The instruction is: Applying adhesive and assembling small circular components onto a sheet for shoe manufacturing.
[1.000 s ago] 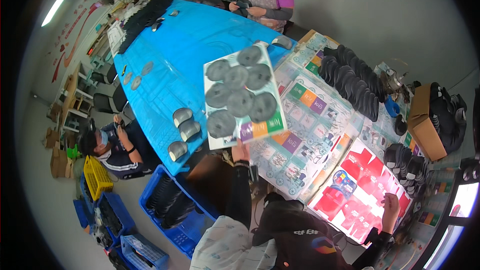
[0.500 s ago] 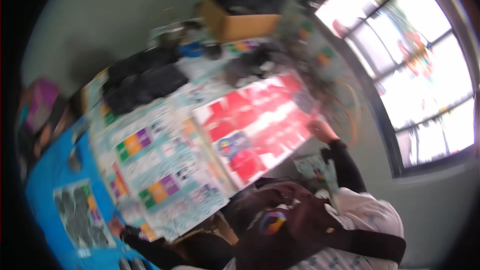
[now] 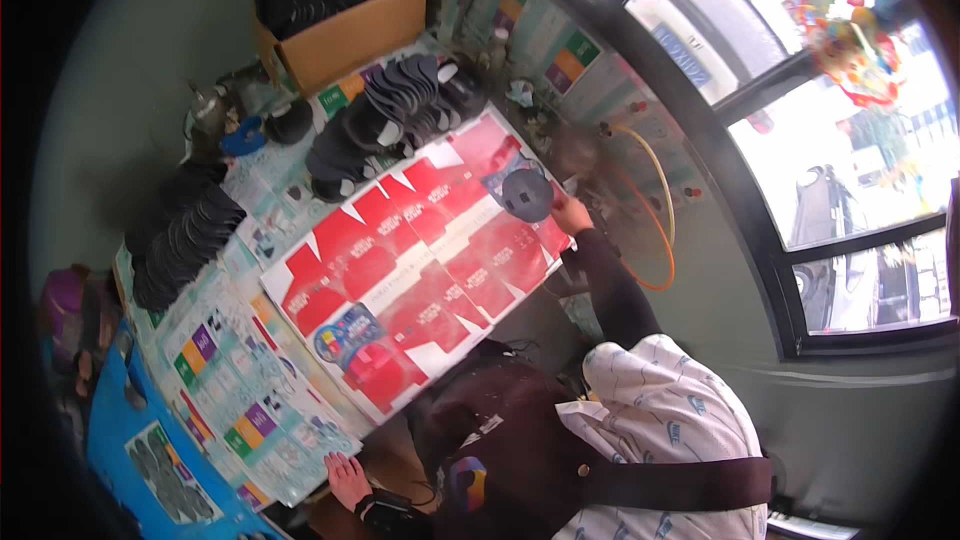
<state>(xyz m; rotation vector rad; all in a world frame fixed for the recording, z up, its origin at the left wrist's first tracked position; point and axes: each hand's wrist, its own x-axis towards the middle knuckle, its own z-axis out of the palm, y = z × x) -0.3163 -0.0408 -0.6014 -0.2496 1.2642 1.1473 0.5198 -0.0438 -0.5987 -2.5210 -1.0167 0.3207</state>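
At the right end of the red and white printed sheet [image 3: 470,285], my right hand [image 3: 571,216] is closed at the edge of a dark, rounded flat piece [image 3: 527,196]. Two small square marks show on that piece, and some of my fingers are hidden. My left hand [image 3: 347,481] lies with fingers spread at the near edge of the table, beside the corner of the teal printed sheets [image 3: 285,445]. It holds nothing. Beyond the red sheet, a row of overlapping dark curved pieces [image 3: 400,90] leans together. Another such stack [image 3: 190,235] stands to its left.
A cardboard box [image 3: 355,35] full of black items stands at the back. A blue roll [image 3: 243,137] lies near it. Yellow and orange hoses [image 3: 655,270] loop at the right, below the window [image 3: 740,90]. A blue surface [image 3: 115,440] adjoins the table's left.
The view has turned and sharpened. My left hand has shifted from beside the blue surface to the table's near edge. My right hand is still at the red sheet's right end.
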